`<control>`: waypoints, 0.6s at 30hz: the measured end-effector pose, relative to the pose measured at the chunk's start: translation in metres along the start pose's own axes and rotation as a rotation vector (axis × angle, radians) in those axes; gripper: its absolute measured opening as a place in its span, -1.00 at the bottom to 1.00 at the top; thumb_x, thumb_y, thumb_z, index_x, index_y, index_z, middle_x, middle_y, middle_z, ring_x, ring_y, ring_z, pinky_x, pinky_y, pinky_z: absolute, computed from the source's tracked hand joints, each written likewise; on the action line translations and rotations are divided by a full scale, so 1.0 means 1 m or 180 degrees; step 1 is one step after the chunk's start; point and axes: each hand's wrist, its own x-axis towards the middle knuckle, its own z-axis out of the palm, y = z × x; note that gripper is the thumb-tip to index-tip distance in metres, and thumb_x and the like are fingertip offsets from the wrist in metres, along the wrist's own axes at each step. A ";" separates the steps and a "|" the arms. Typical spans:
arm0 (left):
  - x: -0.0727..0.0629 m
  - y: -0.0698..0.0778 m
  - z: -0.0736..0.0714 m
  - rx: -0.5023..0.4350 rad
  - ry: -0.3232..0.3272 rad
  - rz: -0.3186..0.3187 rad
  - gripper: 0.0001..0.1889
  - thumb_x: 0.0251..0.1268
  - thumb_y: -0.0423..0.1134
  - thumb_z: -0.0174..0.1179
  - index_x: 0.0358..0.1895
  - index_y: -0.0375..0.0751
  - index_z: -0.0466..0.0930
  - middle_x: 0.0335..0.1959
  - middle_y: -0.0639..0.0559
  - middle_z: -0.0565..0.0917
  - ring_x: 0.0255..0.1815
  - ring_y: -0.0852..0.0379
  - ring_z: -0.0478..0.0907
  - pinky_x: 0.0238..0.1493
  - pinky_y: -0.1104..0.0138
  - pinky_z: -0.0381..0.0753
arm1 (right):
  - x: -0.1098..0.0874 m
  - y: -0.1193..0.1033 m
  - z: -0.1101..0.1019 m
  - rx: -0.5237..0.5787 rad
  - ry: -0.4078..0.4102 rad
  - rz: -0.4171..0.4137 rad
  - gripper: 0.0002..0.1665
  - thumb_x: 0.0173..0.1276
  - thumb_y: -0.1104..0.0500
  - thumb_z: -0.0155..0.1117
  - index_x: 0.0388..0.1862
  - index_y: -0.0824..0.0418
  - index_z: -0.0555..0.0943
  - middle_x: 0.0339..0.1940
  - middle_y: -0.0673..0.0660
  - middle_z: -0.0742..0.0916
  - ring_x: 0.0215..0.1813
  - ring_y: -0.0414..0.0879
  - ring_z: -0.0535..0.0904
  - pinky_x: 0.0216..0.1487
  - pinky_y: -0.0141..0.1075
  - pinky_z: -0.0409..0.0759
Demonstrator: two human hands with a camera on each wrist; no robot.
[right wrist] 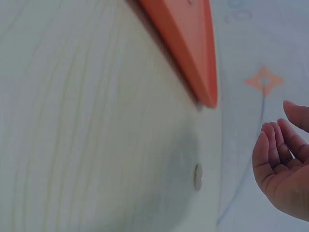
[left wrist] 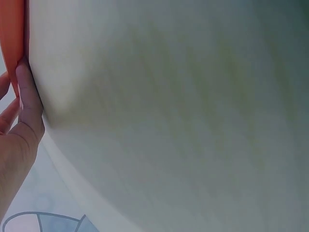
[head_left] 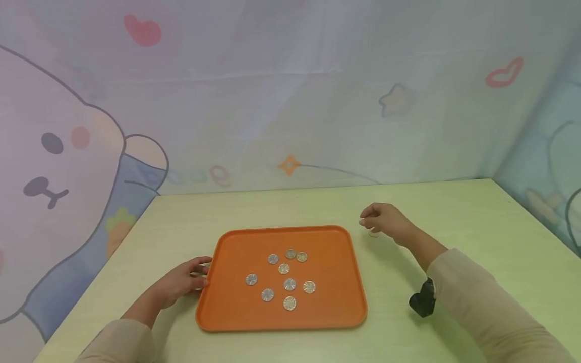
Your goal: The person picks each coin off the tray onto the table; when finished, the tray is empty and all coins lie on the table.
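An orange tray point(head_left: 327, 307) lies on the table with several silver and gold-toned coins point(head_left: 289, 285) spread over its middle. At its left side, my left hand point(head_left: 179, 283) rests against the rim, fingers slightly bent. The left wrist view has the same hand point(left wrist: 21, 130) with its fingertips at the tray's edge point(left wrist: 12, 38). Beyond the tray's right side, my right hand point(head_left: 386, 222) hovers over a lone coin point(head_left: 373, 234) on the table. From the right wrist, the thumb and loosely curled fingers point(right wrist: 270, 150) stand apart with nothing between them, away from that coin point(right wrist: 198, 177).
The pale green-yellow table point(head_left: 281, 204) ends at a wall cloth point(head_left: 290, 111) printed with a bear, hearts and stars. A black heart-shaped piece point(head_left: 423, 298) shows beside the right sleeve point(head_left: 481, 297). The tray has a raised rim.
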 end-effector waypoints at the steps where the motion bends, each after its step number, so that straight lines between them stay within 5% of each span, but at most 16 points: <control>1: 0.000 0.000 0.000 0.0006 0.0012 -0.0005 -0.42 0.10 -0.50 0.03 0.22 -0.43 0.04 0.01 -0.31 0.27 -0.16 0.00 0.41 -0.20 0.18 0.50 | -0.002 -0.004 0.002 0.0040 -0.0025 -0.0018 -0.62 0.23 0.22 0.03 -0.08 0.50 0.32 -0.17 0.28 0.52 -0.11 0.15 0.42 -0.10 -0.08 0.42; 12: -0.002 0.000 0.002 -0.0039 0.0018 -0.0017 -0.41 0.09 -0.51 0.02 0.22 -0.44 0.04 -0.01 -0.30 0.28 -0.20 0.02 0.42 -0.22 0.18 0.50 | -0.018 -0.032 0.028 0.0383 -0.0346 -0.0238 -0.60 0.15 0.20 0.15 -0.14 0.47 0.37 -0.32 0.18 0.54 -0.14 0.22 0.41 -0.11 -0.09 0.42; 18: -0.002 0.001 0.004 -0.0054 0.0013 -0.0025 -0.42 0.09 -0.52 0.01 0.22 -0.44 0.05 -0.03 -0.29 0.29 -0.23 0.03 0.43 -0.23 0.18 0.51 | -0.029 -0.043 0.046 0.0556 -0.0552 -0.0350 -0.63 0.11 0.20 0.20 -0.18 0.42 0.40 -0.36 0.12 0.53 -0.22 0.09 0.44 -0.11 -0.06 0.40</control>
